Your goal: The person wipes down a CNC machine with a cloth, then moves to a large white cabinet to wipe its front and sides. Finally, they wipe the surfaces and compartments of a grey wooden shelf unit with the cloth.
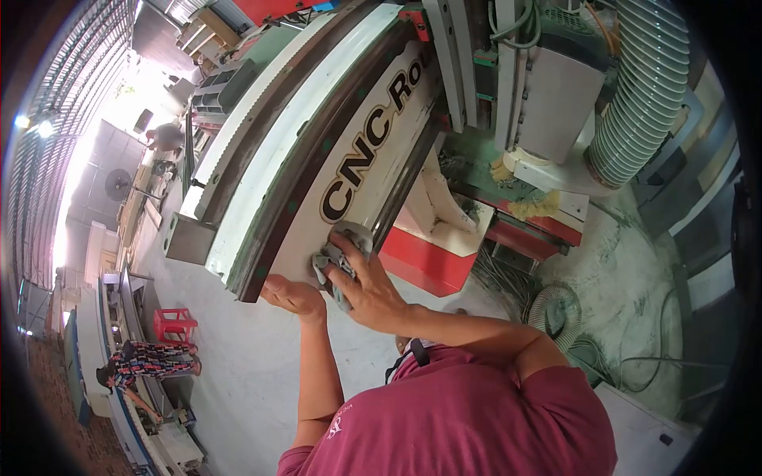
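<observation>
My right hand (373, 297) is closed on a crumpled grey cloth (361, 236) and presses it against the white side panel of a machine beam (305, 230). The cloth lies just below the large "CNC Ro…" lettering (355, 157), whose end is cut off from view. At the lower end of the beam, my left hand (295, 298) rests by the edge, palm turned up. Its fingers look loosely extended, with the tips partly hidden by the beam. Nothing is visible in that hand.
A ribbed clear hose (647, 87) joins the machine head at upper right. A red and white machine base (429, 258) stands below the beam. Cables and a coiled hose (553, 317) lie on the floor. Farther left are a red stool (175, 325) and another person (151, 365) at a bench.
</observation>
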Demonstrator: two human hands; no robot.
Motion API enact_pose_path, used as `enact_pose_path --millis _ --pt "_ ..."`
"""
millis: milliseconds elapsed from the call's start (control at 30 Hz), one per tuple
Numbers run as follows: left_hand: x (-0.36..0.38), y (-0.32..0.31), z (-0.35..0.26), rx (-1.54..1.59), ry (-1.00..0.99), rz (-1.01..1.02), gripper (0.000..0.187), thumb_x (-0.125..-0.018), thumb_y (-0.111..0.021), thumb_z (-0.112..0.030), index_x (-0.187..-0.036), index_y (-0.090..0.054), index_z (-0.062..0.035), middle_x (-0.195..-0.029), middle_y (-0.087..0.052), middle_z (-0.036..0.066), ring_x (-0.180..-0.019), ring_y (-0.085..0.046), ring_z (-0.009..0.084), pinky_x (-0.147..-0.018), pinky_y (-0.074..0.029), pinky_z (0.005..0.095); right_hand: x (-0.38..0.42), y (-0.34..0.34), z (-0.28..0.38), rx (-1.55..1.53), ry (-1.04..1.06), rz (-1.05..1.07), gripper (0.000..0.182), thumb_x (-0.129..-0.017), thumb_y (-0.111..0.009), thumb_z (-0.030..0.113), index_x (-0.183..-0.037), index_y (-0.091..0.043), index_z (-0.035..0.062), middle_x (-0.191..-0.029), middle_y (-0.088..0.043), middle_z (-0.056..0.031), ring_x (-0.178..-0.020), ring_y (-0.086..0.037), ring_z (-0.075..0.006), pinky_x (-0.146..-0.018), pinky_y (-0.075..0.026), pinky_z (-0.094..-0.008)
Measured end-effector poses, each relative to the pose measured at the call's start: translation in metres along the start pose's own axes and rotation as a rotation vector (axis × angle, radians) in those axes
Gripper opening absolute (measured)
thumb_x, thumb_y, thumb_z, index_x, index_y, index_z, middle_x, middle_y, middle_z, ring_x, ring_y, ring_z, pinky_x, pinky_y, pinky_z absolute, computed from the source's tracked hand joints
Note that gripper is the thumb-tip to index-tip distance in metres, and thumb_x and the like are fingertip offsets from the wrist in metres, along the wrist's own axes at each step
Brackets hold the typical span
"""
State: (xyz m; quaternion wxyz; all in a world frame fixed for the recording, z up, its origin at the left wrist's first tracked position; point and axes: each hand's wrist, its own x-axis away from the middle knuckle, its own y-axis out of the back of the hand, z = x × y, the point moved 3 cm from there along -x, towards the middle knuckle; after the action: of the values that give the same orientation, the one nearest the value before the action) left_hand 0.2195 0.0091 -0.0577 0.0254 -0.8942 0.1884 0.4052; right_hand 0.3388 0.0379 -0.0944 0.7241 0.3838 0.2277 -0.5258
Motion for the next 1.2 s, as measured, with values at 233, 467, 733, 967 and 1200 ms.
enact_pose_path --millis 233,467,733,967,1200 --pt "0.000 0.001 0.009 0.005 -0.095 0.009 0.064 -0.098 -0.024 -0.046 -0.134 -0.030 0.0071 -0.135 -0.032 0.023 -0.124 -0.032 0.0331 -0.105 -0.022 0.0403 -0.090 0.050 -0.097 0.087 -0.160 -0.438 0.057 -0.074 -0.064 0.008 -0.127 -0.043 0.0047 -0.130 -0.035 -0.0277 -0.126 -0.030 -0.0459 -0.101 -0.033 -0.0493" --pt "0.002 0.004 0.019 -0.039 -0.071 -0.003 0.062 -0.098 -0.026 -0.045 -0.131 -0.033 0.0068 -0.129 -0.036 0.021 -0.119 -0.035 0.0287 -0.101 -0.025 0.0388 -0.130 0.077 -0.124 -0.185 -0.526 -0.478 0.063 -0.084 -0.058 0.014 -0.137 -0.027 -0.0017 -0.135 -0.029 -0.0351 -0.128 -0.031 -0.0452 -0.102 -0.034 -0.0438" --pt "0.004 0.001 0.025 0.466 0.133 0.120 0.063 -0.097 -0.027 -0.048 -0.140 -0.021 -0.0021 -0.143 -0.023 0.018 -0.130 -0.029 0.0276 -0.108 -0.028 0.0421 -0.071 0.020 0.003 -0.096 -0.043 -0.255 0.072 -0.066 -0.060 -0.005 -0.133 -0.035 0.0051 -0.139 -0.024 -0.0269 -0.127 -0.026 -0.0484 -0.104 -0.028 -0.0482" --pt "0.003 -0.001 0.021 0.706 0.250 0.029 0.096 -0.080 -0.035 -0.077 -0.119 -0.046 0.0108 -0.119 -0.052 0.020 -0.108 -0.053 0.0284 -0.091 -0.046 0.0421 -0.032 -0.004 0.016 -0.108 0.338 -0.048 0.053 -0.078 -0.065 0.010 -0.125 -0.043 0.0238 -0.146 -0.026 -0.0112 -0.130 -0.028 -0.0438 -0.104 -0.023 -0.0612" --pt "0.002 0.002 0.022 0.346 -0.004 0.053 0.064 -0.091 -0.044 -0.051 -0.122 -0.036 0.0045 -0.119 -0.049 0.017 -0.106 -0.052 0.0245 -0.090 -0.044 0.0385 0.002 0.004 -0.014 0.063 0.165 0.186 0.021 -0.081 -0.058 0.013 -0.102 -0.057 0.0112 -0.145 -0.028 -0.0116 -0.127 -0.036 -0.0384 -0.107 -0.016 -0.0611"
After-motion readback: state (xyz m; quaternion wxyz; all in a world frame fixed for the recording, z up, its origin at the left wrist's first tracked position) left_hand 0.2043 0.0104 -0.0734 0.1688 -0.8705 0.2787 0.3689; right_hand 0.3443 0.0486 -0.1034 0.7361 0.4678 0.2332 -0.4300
